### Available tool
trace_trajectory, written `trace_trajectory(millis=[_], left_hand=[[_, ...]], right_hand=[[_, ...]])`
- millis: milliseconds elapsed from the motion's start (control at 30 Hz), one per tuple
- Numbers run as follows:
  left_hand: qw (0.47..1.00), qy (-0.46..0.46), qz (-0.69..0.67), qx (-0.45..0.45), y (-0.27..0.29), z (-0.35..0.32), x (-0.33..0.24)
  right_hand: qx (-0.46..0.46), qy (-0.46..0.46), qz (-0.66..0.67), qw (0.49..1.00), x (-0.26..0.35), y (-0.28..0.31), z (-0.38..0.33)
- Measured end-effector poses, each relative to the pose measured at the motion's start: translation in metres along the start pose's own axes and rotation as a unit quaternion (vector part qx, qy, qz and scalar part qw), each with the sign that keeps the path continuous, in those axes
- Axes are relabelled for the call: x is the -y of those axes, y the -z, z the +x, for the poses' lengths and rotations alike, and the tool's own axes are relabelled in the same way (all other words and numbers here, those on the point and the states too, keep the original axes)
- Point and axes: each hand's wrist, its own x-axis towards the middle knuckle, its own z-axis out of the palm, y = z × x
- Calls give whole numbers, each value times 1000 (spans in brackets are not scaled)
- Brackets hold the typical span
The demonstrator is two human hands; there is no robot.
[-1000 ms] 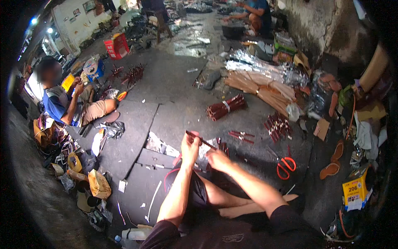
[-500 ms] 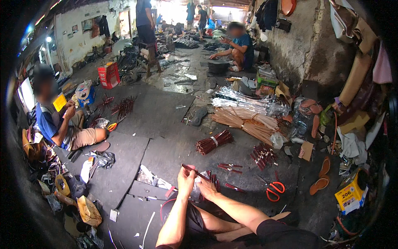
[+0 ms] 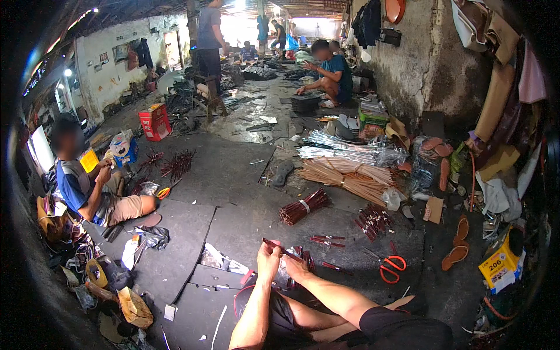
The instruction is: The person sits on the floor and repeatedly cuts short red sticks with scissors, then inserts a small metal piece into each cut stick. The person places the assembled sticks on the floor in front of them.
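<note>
In the head view, your left hand [image 3: 269, 260] has its fingers curled in narrow, holding a dark red strip [image 3: 285, 252] whose far-left end pokes out past them. The strip slants down to the right, in front of you, toward your right hand [image 3: 296, 268]. That hand's fingers are bent at the strip's near-right part; their tips are hidden, so you cannot tell how tightly they close. Farther off lies a tied bundle [image 3: 305, 206]; to the right, orange-handled scissors [image 3: 391, 269] rest on the floor [image 3: 233, 227].
</note>
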Motion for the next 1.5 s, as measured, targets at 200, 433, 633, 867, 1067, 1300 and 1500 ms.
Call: trace_trajectory(millis=[200, 433, 633, 867, 1067, 1300, 1500], left_hand=[[1000, -20, -15, 4, -10, -2, -4], [1000, -24, 6, 3, -6, -2, -1], [998, 23, 55, 28, -7, -12, -18], [967, 155, -135, 148, -84, -63, -25], [900, 247, -290, 210, -116, -95, -8], [835, 307, -351, 293, -91, -92, -1], [800, 331, -359, 349, -86, -98, -15]], right_hand=[[-23, 110, -86, 990, -22, -1, 1], [-89, 264, 1, 960, 15, 37, -19], [-142, 108, 121, 976, 55, 116, -38], [-186, 146, 42, 971, 99, 232, -134], [-222, 183, 29, 957, 80, 243, -175], [-151, 172, 85, 970, 73, 250, -176], [-45, 275, 129, 952, 85, 278, -183]])
